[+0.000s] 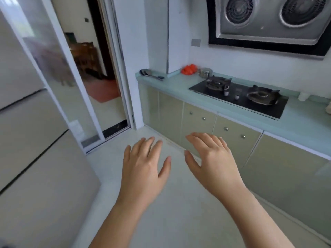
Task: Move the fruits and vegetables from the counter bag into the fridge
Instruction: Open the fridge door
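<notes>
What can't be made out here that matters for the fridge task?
1. Red bag, head view: too far and small; its contents cannot be seen.
2. Fridge, head view: doors closed and cut by the left edge; the inside is hidden.
3. Pale object on the counter, head view: cut by the right edge; unidentifiable.

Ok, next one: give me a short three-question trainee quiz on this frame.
1. True or false: the fridge doors are shut.
2. What do the left hand and right hand hold? A) fruit B) nothing C) a spoon
3. Fill in: the red bag lies on the counter beside a steel ____.
Key: 1 true; 2 B; 3 pot.
</notes>
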Motion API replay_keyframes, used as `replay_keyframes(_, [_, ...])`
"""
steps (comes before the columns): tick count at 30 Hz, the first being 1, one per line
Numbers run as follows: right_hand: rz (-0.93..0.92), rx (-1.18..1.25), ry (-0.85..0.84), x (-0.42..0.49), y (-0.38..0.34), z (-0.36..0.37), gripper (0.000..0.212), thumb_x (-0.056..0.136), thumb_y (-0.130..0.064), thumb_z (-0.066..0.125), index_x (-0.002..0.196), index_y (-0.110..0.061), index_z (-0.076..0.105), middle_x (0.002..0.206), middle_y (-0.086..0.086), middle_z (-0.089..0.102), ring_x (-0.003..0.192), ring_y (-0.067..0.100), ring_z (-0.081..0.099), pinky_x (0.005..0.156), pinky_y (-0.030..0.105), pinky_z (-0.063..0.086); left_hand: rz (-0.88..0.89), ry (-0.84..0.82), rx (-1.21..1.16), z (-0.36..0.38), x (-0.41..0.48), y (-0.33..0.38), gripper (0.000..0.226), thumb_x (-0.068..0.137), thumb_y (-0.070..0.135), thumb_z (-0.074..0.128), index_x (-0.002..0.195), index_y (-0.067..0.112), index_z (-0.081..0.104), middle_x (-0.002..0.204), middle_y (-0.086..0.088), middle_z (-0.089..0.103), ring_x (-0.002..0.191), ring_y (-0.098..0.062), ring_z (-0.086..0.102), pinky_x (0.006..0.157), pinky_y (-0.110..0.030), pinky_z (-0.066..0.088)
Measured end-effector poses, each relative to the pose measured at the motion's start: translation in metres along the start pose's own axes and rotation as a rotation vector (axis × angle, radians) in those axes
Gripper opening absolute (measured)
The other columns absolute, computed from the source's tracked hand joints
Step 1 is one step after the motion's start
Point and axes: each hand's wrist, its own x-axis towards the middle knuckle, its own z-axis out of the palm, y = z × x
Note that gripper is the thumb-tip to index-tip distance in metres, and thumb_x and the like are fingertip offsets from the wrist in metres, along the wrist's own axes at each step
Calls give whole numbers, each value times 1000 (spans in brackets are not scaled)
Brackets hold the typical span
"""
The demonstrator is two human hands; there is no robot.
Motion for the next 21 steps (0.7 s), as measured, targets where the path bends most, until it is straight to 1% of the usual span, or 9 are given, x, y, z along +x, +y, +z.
replay_keyframes(6, [-169,134,-40,19,-71,32,40,81,-32,42,103,-9,66,103,6,68,93,28,64,83,47,50,-165,61,96,-42,-33,-61,47,81,38,43,105,5,66,107,-14,67,97,-36,62,81,-53,49])
replay_keyframes(9, [-237,185,-52,29,-118,51,42,81,-32,41,104,-9,66,105,7,68,95,28,63,84,50,49,-255,90,141,-67,-52,-103,47,81,38,42,106,6,65,108,-13,66,98,-34,61,88,-45,45])
replay_keyframes(11, [-286,213,-59,34,-152,65,42,81,-33,41,104,-9,66,106,6,68,95,28,63,84,50,49,-301,115,174,-85,-65,-132,47,81,38,41,105,5,66,107,-13,66,98,-33,61,89,-42,41])
replay_keyframes(14, [-349,247,-57,43,-203,83,42,80,-32,40,104,-10,66,105,6,68,96,27,63,85,49,47,-354,152,217,-112,-81,-175,46,81,37,42,104,5,66,105,-14,67,96,-34,63,85,-49,47])
replay_keyframes(16, [-377,283,-53,50,-238,94,42,80,-32,41,104,-10,66,105,6,68,96,27,63,85,48,47,-394,172,234,-130,-91,-203,46,81,37,42,105,6,66,106,-14,67,98,-34,62,85,-52,48])
replay_keyframes(19, [-432,330,-62,61,-291,112,42,79,-32,41,103,-10,67,103,5,68,95,27,64,84,50,50,-448,220,252,-157,-106,-245,46,81,37,42,107,6,65,109,-14,66,101,-35,61,86,-53,47])
replay_keyframes(21, [-476,353,-70,68,-324,124,42,79,-32,40,103,-10,67,103,5,68,94,27,64,83,48,50,-490,254,268,-174,-116,-272,47,81,37,42,108,6,64,110,-14,65,101,-35,60,88,-53,46])
